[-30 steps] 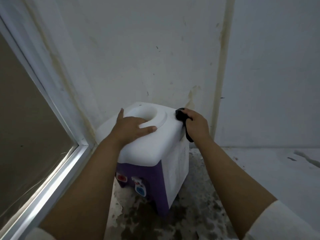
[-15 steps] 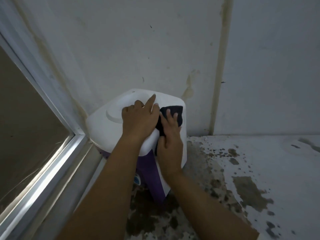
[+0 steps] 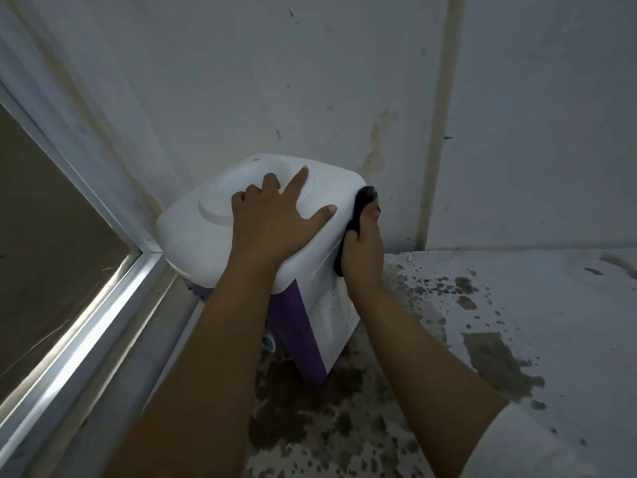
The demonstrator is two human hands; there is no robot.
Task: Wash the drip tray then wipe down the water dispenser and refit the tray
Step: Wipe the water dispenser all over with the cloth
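A white and purple water dispenser (image 3: 265, 215) is seen standing on a stained, wet-looking floor (image 3: 499, 357), set in the corner between a marked white wall (image 3: 241, 81) and a window frame (image 3: 86, 322). The left hand (image 3: 272, 225) is laid flat on the dispenser's white top, fingers spread and open, with nothing gripped; its fingertips reach into the round recess at the middle of the lid. The right hand (image 3: 363, 250) is pressed against the upper right side of the dispenser, and its grip is closed around a dark cloth (image 3: 363, 198), which is bunched between the palm and the white side panel. A part of the cloth is seen sticking out above the fingers, at the lid's right edge. Below the lid, the purple front is partly hidden by the left forearm; a small round blue part, possibly a tap, is just visible there. The drip tray cannot be made out anywhere in the view.
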